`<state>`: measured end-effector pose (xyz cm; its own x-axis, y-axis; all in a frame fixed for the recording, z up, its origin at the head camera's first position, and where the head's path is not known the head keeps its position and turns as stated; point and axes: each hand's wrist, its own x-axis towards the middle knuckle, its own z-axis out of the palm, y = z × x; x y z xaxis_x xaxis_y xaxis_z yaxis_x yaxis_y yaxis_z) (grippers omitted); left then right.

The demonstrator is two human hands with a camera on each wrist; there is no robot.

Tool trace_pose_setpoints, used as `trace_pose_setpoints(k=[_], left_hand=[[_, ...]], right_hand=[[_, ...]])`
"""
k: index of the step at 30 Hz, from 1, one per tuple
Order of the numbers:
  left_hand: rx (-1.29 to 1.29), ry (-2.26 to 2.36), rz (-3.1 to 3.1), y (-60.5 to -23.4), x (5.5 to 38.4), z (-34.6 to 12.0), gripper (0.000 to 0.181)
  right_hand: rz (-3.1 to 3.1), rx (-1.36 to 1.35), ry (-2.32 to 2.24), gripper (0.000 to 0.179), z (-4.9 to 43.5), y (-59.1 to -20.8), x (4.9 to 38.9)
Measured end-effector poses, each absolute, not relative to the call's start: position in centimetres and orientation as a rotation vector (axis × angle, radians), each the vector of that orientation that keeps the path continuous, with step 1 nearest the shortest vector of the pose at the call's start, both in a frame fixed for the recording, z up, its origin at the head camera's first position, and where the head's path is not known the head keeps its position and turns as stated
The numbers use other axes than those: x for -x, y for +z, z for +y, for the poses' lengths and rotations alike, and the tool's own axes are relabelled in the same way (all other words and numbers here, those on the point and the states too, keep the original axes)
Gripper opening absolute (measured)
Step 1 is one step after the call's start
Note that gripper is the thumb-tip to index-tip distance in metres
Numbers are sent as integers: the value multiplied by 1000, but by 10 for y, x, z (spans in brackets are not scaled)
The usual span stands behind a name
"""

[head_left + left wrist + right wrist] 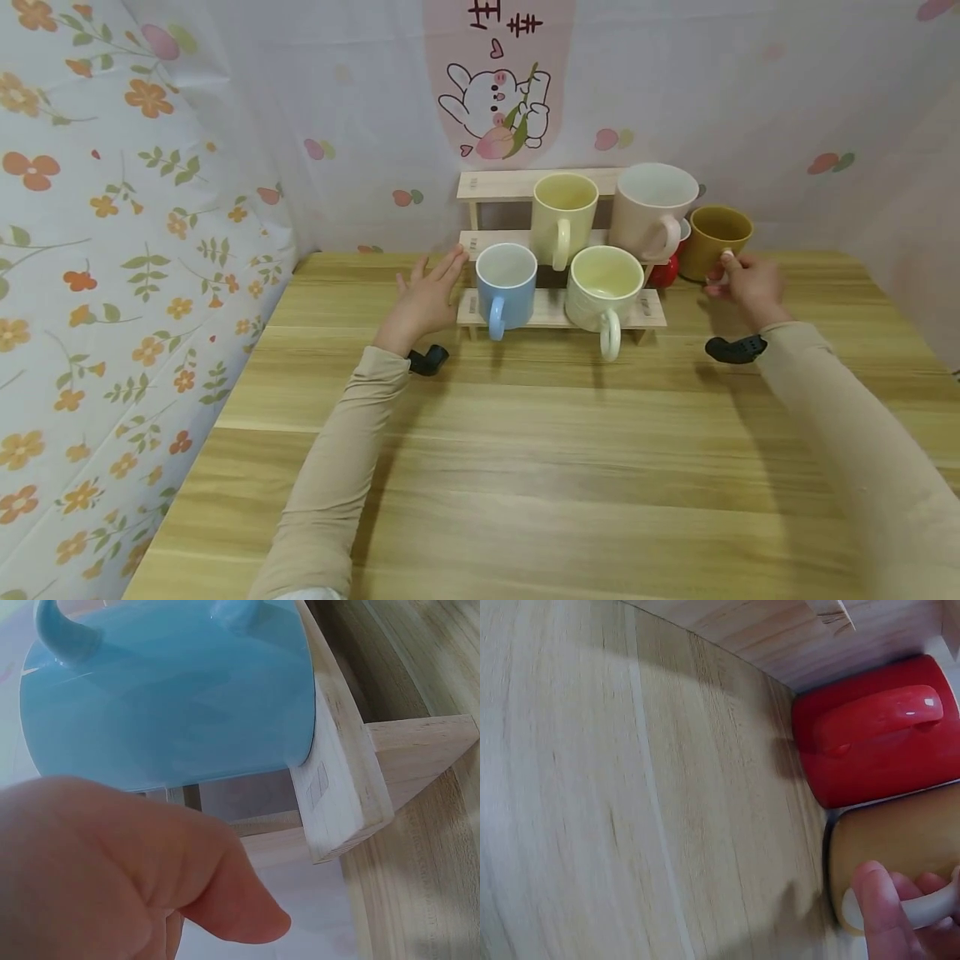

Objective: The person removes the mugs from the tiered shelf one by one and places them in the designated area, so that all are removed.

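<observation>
At the right end of the rack, my right hand [752, 287] pinches the whitish handle of a mustard-brown mug [707, 248]. This mug stands on the table right beside a red mug [881, 757], which the rack partly hides in the head view. My left hand [426, 307] is at the other end, fingers extended, fingertips at the left end of the wooden rack's [467, 321] middle shelf. Closest to it on the bottom shelf is a blue mug [506, 300], with a pale yellow-green mug [600, 308] to the right. A yellow mug [551, 225] and a pale pink mug [637, 217] occupy the shelf above.
The stepped rack stands at the back of the wood-grain table [570, 467], close to a printed curtain [360, 100]. Another floral curtain [150, 275] hangs along the left side. The front mugs' handles stick out past the bottom shelf's edge.
</observation>
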<state>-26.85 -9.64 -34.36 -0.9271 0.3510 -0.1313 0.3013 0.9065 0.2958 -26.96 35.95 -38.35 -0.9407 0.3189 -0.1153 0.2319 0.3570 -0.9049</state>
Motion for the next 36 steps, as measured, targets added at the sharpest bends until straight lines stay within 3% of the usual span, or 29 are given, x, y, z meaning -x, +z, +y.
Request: trace_pose_setpoints(k=[6,13,22,29,36], left_hand=[[-508,409,2878,-345,269,-96,76],[-512,410,2878,-345,270,-96,80],[-504,407,2877,-345,273,-95,84],[-487,406,2873,-344,272,-96,84],[-491,416,2872,-344,271,-97,84]], right_hand=[[-2762,475,1114,54,361,-383,266],[-2716,483,750,58,366,-377,263],[-2605,498,1233,59,369,-350,256],[-2491,416,1500,32,361,-328,242],[-2400,355,1732,24,345,-315,233]])
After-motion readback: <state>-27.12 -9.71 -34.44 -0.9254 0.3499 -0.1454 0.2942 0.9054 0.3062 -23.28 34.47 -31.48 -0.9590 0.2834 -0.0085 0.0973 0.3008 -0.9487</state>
